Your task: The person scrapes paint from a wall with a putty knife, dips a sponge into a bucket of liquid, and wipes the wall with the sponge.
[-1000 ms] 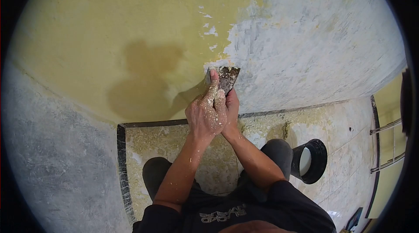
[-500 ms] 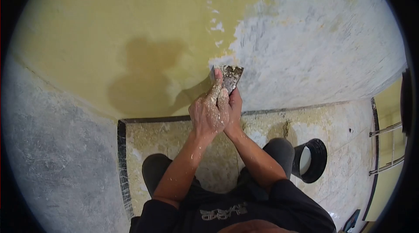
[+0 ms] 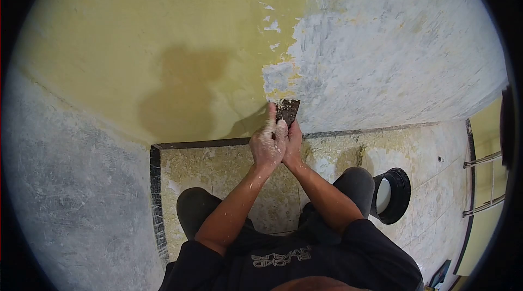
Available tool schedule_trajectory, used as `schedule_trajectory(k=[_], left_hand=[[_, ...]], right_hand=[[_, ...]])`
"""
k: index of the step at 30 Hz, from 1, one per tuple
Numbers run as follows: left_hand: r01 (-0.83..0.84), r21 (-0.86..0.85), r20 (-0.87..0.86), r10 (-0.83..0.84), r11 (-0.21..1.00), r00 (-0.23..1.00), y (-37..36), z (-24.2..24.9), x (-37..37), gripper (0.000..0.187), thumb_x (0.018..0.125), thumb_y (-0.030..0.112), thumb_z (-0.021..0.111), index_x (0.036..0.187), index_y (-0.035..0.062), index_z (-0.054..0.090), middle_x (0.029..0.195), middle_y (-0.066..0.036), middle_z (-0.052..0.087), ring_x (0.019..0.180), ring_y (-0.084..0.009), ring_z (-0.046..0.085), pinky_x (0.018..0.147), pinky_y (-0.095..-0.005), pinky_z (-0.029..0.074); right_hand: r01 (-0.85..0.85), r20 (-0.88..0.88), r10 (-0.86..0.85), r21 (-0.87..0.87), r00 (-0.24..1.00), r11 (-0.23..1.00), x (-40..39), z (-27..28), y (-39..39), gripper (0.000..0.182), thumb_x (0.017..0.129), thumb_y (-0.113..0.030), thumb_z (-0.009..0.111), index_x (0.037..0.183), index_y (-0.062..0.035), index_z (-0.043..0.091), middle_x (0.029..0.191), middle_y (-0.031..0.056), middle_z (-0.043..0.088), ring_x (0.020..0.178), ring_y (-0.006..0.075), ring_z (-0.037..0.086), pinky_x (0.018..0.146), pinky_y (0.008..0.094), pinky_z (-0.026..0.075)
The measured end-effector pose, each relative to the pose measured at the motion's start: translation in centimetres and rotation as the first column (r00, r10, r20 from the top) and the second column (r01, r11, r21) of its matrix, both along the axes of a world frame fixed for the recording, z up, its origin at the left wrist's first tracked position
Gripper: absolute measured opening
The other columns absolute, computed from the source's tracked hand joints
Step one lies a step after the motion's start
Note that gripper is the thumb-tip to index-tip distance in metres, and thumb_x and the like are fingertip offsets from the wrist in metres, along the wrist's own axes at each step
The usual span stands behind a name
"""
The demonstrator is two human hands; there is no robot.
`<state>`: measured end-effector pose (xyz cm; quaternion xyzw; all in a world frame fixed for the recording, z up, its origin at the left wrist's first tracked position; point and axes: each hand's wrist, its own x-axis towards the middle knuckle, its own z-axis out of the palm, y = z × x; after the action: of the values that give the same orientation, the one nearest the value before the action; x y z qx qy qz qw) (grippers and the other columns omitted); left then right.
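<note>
A wide-bladed paint scraper (image 3: 287, 111) is pressed to the wall, its blade pointing up and speckled with pale paint crumbs. My left hand (image 3: 267, 145) is closed around it from the left, the index finger stretched along the blade's edge. Dust and flakes coat that hand. Close against it, my right hand (image 3: 294, 143) grips the scraper from the right. The handle is hidden inside both hands. Right above the blade, the yellow paint (image 3: 218, 24) of the wall meets a patch of bare whitish-grey plaster (image 3: 376, 62).
A black bucket (image 3: 404, 195) with pale contents stands on the floor by my right knee. Paint scraps litter the floor tiles (image 3: 190, 174). A dark skirting strip (image 3: 207, 143) runs along the wall's foot. Metal rails (image 3: 482, 160) stick out at the far right.
Both hands have drawn the scraper down the wall towards me. A larger bare patch now shows above the blade, where the hands and blade were.
</note>
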<state>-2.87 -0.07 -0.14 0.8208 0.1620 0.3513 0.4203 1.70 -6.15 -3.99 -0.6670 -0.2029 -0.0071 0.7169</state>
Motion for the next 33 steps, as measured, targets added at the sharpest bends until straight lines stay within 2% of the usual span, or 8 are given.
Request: schedule_trajectory(k=[1,2,3,4,7,12,15,33], left_hand=[[0.031,-0.453,0.056,-0.006,0.891,0.998,-0.3,0.4,0.0,0.057,0.095,0.020,0.057,0.144,0.0014,0.036,0.081,-0.005,0.069,0.071,-0.0113,0.062,0.068,-0.0258,0.048],[0.117,-0.657,0.254,0.072,0.744,0.964,-0.5,0.9,0.0,0.051,0.092,0.018,0.065,0.135,0.0000,0.047,0.078,0.000,0.065,0.071,-0.0019,0.054,0.065,-0.0185,0.043],[0.113,-0.663,0.245,0.072,0.740,0.967,-0.4,1.2,0.2,0.051,0.092,0.018,0.065,0.135,0.0000,0.047,0.078,0.000,0.065,0.071,-0.0019,0.054,0.065,-0.0185,0.043],[0.063,-0.673,0.189,0.090,0.737,0.978,0.0,1.4,0.4,0.044,0.092,0.019,0.065,0.128,-0.0006,0.050,0.077,0.001,0.064,0.069,-0.0028,0.053,0.062,-0.0191,0.042],[0.004,-0.722,0.172,0.173,0.692,0.970,0.2,2.6,0.9,0.028,0.091,0.022,0.067,0.103,-0.0012,0.059,0.076,0.001,0.062,0.067,-0.0044,0.052,0.059,-0.0206,0.042],[-0.101,-0.711,-0.069,0.073,0.696,0.995,0.6,0.7,1.4,0.034,0.089,0.027,0.069,0.069,-0.0003,0.062,0.067,0.001,0.058,0.062,-0.0054,0.046,0.054,-0.0247,0.039],[-0.025,-0.714,0.042,0.079,0.700,0.996,0.3,0.5,2.0,0.039,0.089,0.027,0.069,0.064,-0.0006,0.059,0.061,0.003,0.053,0.059,-0.0060,0.041,0.052,-0.0273,0.036],[-0.168,-0.611,-0.040,0.181,0.774,0.983,0.2,1.9,2.1,0.044,0.085,0.026,0.072,0.060,-0.0064,0.055,0.050,-0.002,0.047,0.053,-0.0068,0.038,0.048,-0.0301,0.034]], right_hand=[[0.000,-0.004,-0.001,-0.007,1.000,1.000,-0.1,0.1,-0.1,0.040,0.097,-0.034,0.052,0.120,-0.0011,0.053,0.093,0.0059,0.064,0.078,0.0138,0.058,0.072,0.0315,0.049],[-0.024,-0.123,0.022,-0.017,0.992,1.000,-0.3,0.1,-0.2,0.033,0.099,-0.026,0.049,0.119,-0.0012,0.052,0.097,0.0046,0.062,0.082,0.0125,0.056,0.074,0.0297,0.048],[-0.048,-0.243,0.041,-0.021,0.969,0.999,-0.6,0.0,-0.1,0.026,0.100,-0.019,0.046,0.119,-0.0012,0.051,0.102,0.0033,0.061,0.087,0.0112,0.055,0.077,0.0279,0.047],[0.059,-0.036,-0.059,-0.009,0.998,0.998,-0.5,-0.3,0.6,0.033,0.099,-0.028,0.048,0.116,-0.0011,0.053,0.085,0.0033,0.062,0.062,0.0110,0.051,0.058,0.0299,0.045],[-0.025,-0.233,0.048,0.104,0.971,0.994,-1.3,0.6,0.3,0.029,0.100,-0.022,0.047,0.117,-0.0006,0.053,0.088,0.0031,0.062,0.067,0.0108,0.052,0.061,0.0291,0.046],[0.037,-0.149,-0.021,0.104,0.989,0.994,-1.5,0.4,0.8,0.027,0.100,-0.017,0.046,0.119,-0.0004,0.052,0.095,0.0053,0.064,0.079,0.0123,0.055,0.072,0.0294,0.047],[0.026,-0.121,-0.010,0.133,0.993,0.991,-1.1,1.3,0.4,0.027,0.100,-0.018,0.047,0.120,-0.0006,0.052,0.098,0.0073,0.065,0.086,0.0132,0.057,0.078,0.0302,0.048],[0.081,-0.060,-0.083,-0.034,0.995,0.996,-1.4,2.4,0.3,0.028,0.098,-0.018,0.048,0.118,0.0008,0.053,0.096,0.0145,0.067,0.085,0.0161,0.059,0.078,0.0331,0.048]])
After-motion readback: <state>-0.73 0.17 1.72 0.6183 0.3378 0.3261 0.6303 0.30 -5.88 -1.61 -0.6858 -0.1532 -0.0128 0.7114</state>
